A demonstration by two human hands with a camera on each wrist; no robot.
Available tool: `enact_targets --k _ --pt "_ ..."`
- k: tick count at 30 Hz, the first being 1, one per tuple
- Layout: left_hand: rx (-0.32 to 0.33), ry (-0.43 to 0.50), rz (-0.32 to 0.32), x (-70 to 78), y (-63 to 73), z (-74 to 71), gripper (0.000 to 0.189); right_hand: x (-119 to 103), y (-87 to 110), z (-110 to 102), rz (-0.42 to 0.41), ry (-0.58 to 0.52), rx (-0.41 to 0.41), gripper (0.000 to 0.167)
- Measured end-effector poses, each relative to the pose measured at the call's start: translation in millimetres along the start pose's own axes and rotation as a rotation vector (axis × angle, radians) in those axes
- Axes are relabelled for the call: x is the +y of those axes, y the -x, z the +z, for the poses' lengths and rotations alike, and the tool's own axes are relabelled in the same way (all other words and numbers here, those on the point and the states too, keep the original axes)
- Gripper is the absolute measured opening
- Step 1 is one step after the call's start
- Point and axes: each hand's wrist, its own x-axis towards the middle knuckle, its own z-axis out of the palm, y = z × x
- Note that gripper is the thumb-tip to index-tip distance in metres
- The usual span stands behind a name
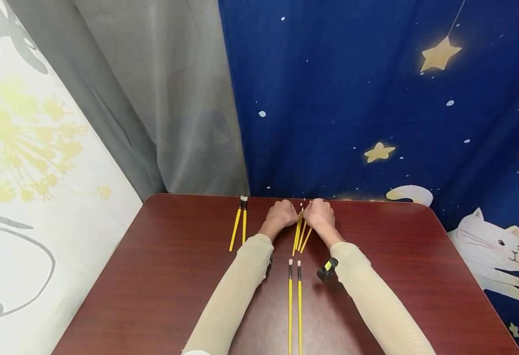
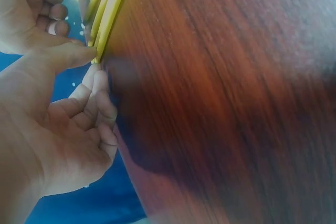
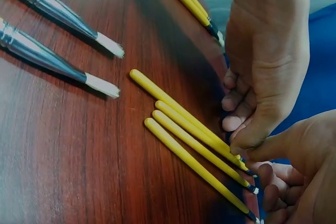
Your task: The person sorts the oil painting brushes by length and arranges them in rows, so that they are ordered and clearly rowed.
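Note:
Several yellow-handled paintbrushes [image 3: 186, 147] lie side by side at the table's far edge, their bristle ends partly hidden by the hands. My left hand [image 1: 282, 213] pinches paintbrushes near their dark upper ends, between thumb and index finger; how many is unclear. From the other side, my right hand [image 1: 319, 213] has its thumb and index finger curled about the upper end of a paintbrush in the same group. The two thumbs [image 3: 262, 148] meet over the brushes. The left wrist view shows the yellow handles [image 2: 110, 17] running up from the left hand [image 2: 68, 124].
Two larger paintbrushes [image 1: 299, 305] lie parallel nearer the front, bristles pointing away from me. Another pair of paintbrushes [image 1: 244, 222] rests at the far left, beside my left forearm. The reddish-brown table [image 1: 161, 296] ends at grey and blue curtains [image 1: 321, 98].

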Motion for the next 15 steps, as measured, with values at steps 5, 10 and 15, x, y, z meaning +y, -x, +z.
enact_targets --k 5,10,15 --pt "0.066 -0.066 -0.025 21.8 34.9 -16.1 0.037 5 -6.2 5 -0.021 0.021 -0.022 0.027" --pt "0.111 -0.111 -0.066 46.6 75.4 -38.2 0.029 -3 -4.5 -3 -0.034 0.080 -0.065 0.027" --pt "0.119 -0.152 -0.074 49.8 78.3 -33.6 0.030 8 -21.9 6 -0.018 0.134 -0.083 0.018"
